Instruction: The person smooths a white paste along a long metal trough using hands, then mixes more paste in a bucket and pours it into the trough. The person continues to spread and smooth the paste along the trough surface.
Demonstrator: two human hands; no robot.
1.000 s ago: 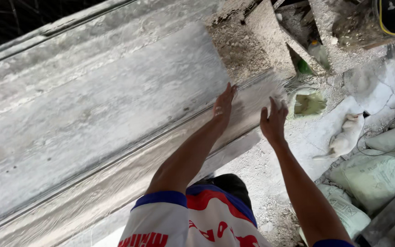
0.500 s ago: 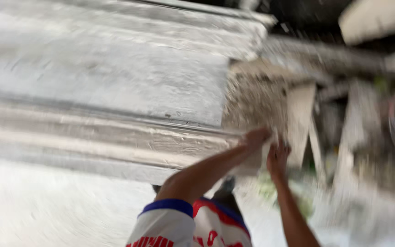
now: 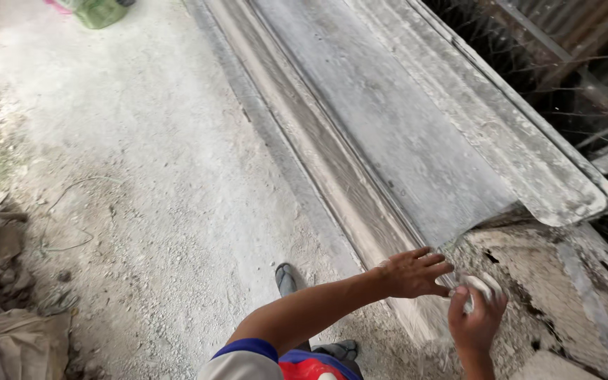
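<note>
A long grey moulded slab [image 3: 388,134] with stepped ridges lies on the ground, running away from me. My left hand [image 3: 411,273] rests flat with spread fingers on its near ridge, close to the broken end. My right hand [image 3: 476,315] is curled around a small white lump [image 3: 480,285] and presses it against the rough grey base [image 3: 550,281] under the slab's end. A thin curved sheet edge [image 3: 564,197] overhangs that rough base.
Dusty concrete floor [image 3: 142,183] spreads to the left. A green container [image 3: 100,10] stands at the far end. Sacks and rusty rods [image 3: 1,317] lie at the lower left. Wire mesh and boards [image 3: 571,63] line the right side. My sandalled foot [image 3: 286,278] is near the slab.
The view has swung round, so the slab now runs away from me. My hands have stayed at the slab's end. The right hand now grips a white lump.
</note>
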